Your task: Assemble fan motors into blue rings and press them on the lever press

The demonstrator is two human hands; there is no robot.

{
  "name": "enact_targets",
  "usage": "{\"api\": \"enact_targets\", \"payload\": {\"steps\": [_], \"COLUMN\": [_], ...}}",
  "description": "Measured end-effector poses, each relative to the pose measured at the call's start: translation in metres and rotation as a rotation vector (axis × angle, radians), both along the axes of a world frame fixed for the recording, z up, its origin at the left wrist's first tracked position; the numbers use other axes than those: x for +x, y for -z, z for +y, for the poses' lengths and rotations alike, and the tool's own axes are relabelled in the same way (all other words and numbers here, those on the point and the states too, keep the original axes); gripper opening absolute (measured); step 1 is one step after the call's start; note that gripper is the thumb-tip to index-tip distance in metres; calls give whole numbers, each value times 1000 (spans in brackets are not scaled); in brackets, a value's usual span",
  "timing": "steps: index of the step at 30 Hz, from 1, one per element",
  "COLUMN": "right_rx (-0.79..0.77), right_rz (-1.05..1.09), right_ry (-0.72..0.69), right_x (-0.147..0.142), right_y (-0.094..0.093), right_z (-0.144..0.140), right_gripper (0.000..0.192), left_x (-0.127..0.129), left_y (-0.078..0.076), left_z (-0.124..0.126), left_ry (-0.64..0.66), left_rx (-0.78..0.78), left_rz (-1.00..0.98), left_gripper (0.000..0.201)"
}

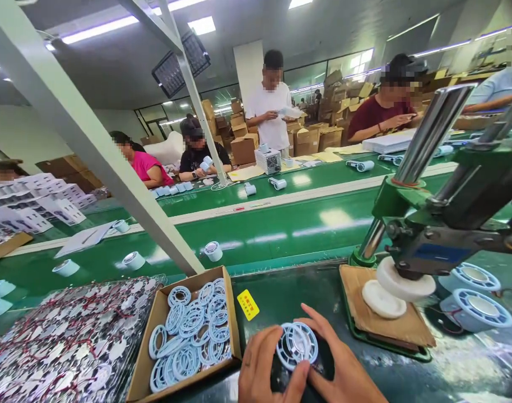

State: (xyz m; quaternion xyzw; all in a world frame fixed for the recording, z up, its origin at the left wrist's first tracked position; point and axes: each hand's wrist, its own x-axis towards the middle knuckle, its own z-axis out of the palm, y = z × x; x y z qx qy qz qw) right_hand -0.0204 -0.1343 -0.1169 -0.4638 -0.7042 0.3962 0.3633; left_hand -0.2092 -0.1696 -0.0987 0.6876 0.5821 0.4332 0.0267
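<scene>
A light-blue round part with spokes and a silvery centre (297, 345) sits between my two hands, low in the middle of the head view. My left hand (262, 361) curls around its left and near side, with the thumb at the lower rim. On the other side, my right hand (344, 358) grips it between thumb and fingers, one finger raised at the back. Something dark lies beneath the part, mostly hidden by my hands. To the left, a cardboard box (234, 341) holds several loose light-blue spoked rings (191, 319).
A hand press (424, 252) with white round pads stands at right over a cardboard-covered base. Light-blue housings (476, 309) sit beside it. Wired metallic parts (63, 341) cover the left. Beyond runs a green conveyor (281, 215) carrying housings; several people work across it. A slanted white post (113, 151) crosses the left.
</scene>
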Motion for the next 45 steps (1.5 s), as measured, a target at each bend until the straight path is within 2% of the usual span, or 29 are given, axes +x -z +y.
{"api": "enact_targets", "payload": {"steps": [2, 5, 10, 13, 16, 21, 24, 28, 30, 32, 36, 38, 40, 42, 43, 45], "right_rx": [35, 59, 30, 59, 93, 135, 108, 55, 107, 229, 578, 779, 1008, 1200, 1251, 1251], "right_rz": [4, -1, -36, -44, -44, -23, -59, -143, -178, -193, -174, -107, 32, 187, 236, 281], "right_ry": [9, 7, -40, -60, -57, -123, -157, -157, -112, -19, 225, 425, 677, 849, 884, 893], "right_x": [-1, 0, 0, -1, 0, 3, 3, 9, 22, 41, 90, 111, 129, 144, 152, 166], "right_y": [7, 9, 6, 7, 8, 9, 8, -5, -21, -48, -126, -172, -215, -254, -271, -300], "right_z": [-3, -4, -2, -3, -2, 2, 5, 7, 6, 3, -5, -3, 10, 33, 48, 80], "right_gripper": [72, 67, 61, 62, 61, 58, 62, 71, 72, 67, 46, 37, 30, 25, 23, 22], "left_x": [10, 19, 19, 23, 29, 31, 22, 13, 17, 31, 78, 102, 122, 135, 140, 146], "left_y": [4, 7, -4, -6, 2, 19, 23, 16, 9, -2, -32, -47, -57, -60, -60, -56], "left_z": [8, 13, 16, 18, 18, 15, 11, 14, 21, 33, 63, 78, 91, 101, 105, 112], "left_ry": [23, -11, 34, -14, -79, -110, -72, -55, -82, -68, 88, 190, 286, 336, 337, 307], "left_rx": [-23, -82, -115, -102, -85, -68, -160, -344, -343, -315, -310, -317, -320, -303, -283, -234], "left_rz": [20, 29, 37, 26, -24, -125, -206, -275, -267, -301, -438, -469, -468, -462, -470, -525], "left_gripper": [42, 44, 39, 39, 40, 44, 50, 56, 53, 51, 53, 51, 49, 48, 48, 47]}}
